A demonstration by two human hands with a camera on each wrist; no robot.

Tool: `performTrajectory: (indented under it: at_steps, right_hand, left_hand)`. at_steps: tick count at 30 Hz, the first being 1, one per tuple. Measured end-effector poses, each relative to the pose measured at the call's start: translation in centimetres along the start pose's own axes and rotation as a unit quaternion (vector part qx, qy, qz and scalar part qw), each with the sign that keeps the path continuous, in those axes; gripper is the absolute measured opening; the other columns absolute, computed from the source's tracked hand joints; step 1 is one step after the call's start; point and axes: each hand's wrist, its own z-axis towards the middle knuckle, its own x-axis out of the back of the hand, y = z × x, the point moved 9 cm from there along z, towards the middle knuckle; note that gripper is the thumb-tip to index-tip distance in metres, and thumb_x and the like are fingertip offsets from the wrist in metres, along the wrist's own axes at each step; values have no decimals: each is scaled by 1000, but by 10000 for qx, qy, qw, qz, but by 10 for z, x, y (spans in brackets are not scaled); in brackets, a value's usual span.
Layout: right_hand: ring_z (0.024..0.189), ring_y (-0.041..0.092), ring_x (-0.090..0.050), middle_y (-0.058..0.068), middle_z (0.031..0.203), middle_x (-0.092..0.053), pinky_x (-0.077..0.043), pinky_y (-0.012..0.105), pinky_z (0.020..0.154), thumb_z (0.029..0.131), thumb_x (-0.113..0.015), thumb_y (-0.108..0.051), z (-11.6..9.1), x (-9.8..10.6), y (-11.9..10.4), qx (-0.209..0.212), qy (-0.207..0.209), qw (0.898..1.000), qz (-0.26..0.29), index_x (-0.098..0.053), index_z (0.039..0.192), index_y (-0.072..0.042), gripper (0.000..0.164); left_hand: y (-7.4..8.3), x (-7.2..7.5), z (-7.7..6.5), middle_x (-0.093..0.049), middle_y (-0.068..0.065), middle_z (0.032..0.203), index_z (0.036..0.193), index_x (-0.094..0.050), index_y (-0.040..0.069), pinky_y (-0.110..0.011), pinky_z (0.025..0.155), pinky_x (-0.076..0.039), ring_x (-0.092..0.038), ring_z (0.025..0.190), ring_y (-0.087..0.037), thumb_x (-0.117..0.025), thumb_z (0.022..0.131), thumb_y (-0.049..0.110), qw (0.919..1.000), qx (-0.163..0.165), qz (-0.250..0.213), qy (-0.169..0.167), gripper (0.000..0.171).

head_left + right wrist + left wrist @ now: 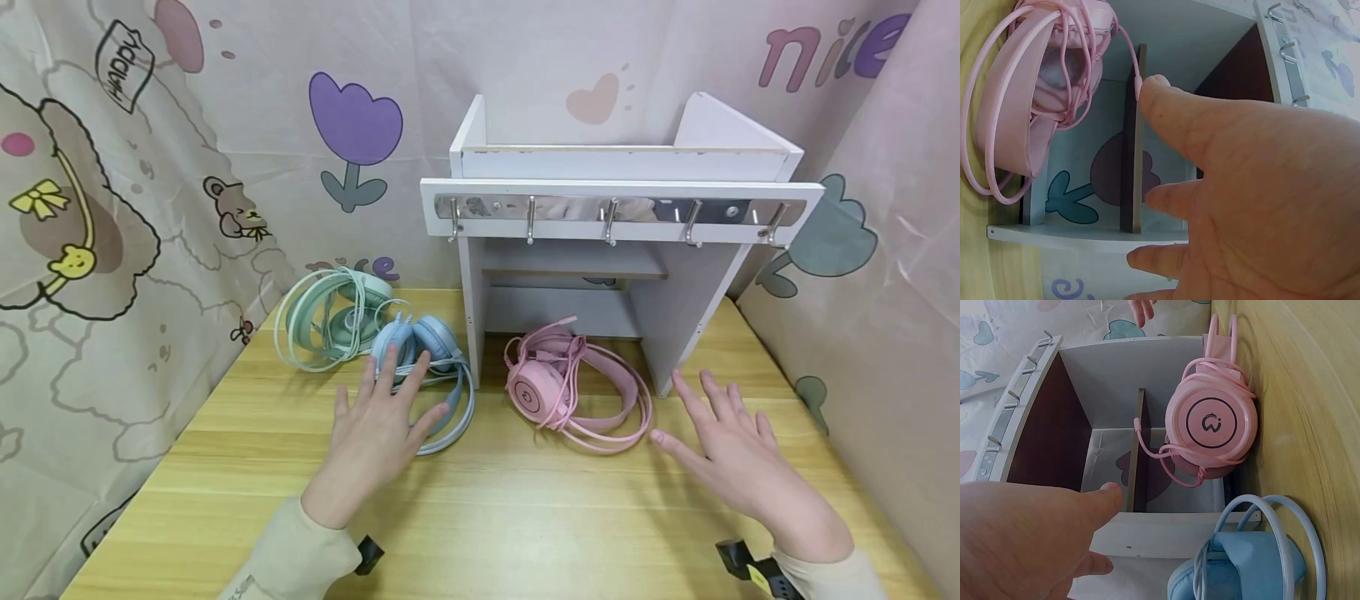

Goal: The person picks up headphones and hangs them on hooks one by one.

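My left hand [375, 425] is spread, its fingers straight, above the near side of the blue headphones [437, 337]; whether it touches them I cannot tell. Farther left lie the mint-green headphones [300, 325] with their cable looped around. Pink headphones [536, 390], wrapped in their own cord, rest on the table at the front of a white shelf [480, 317]. To their right my right hand [738, 458] is spread with nothing in it, near the shelf's right side panel. The left wrist view shows the pink ear cup [1210, 422] with a round black logo.
A rail with several metal hooks [609, 221] runs across the shelf's upper front. The wooden table [525, 517] carries everything. A printed curtain [247, 108] hangs behind and on both sides.
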Motion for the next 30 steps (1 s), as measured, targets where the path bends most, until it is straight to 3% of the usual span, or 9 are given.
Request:
performTrajectory:
  at_steps: [9,16,23,30]
  right_hand:
    - [150,74,-16,41,171,-14,-15,92,109,107,-61,-51,2,14,2,437,376,9982,173,-15,174,-16,88]
    - [144,75,-26,43,169,-16,-27,90,105,109,-60,-44,4,32,13,629,465,9966,267,-11,173,-10,87]
    - [157,63,-15,33,175,-14,-13,83,119,111,-59,-36,4,61,30,830,813,9918,529,-8,172,-5,85]
    - [158,63,-13,31,176,-10,-6,77,126,113,-53,-32,6,94,43,799,1068,9902,414,-7,172,-5,80]
  left_hand:
    - [6,5,-1,-37,-25,170,168,-38,25,-81,113,-38,-41,153,-55,-60,105,60,9993,-250,40,263,75]
    - [17,12,-1,-55,-30,155,160,-50,16,-70,99,-55,-61,134,-53,-68,103,54,9942,-786,111,719,71]
    - [27,14,1,-65,-26,145,157,-54,16,-63,87,-62,-69,125,-47,-73,100,53,9914,-1030,238,774,70]
    - [42,14,4,-68,-18,143,156,-55,18,-57,86,-64,-71,124,-39,-75,99,52,9889,-1294,240,693,69]
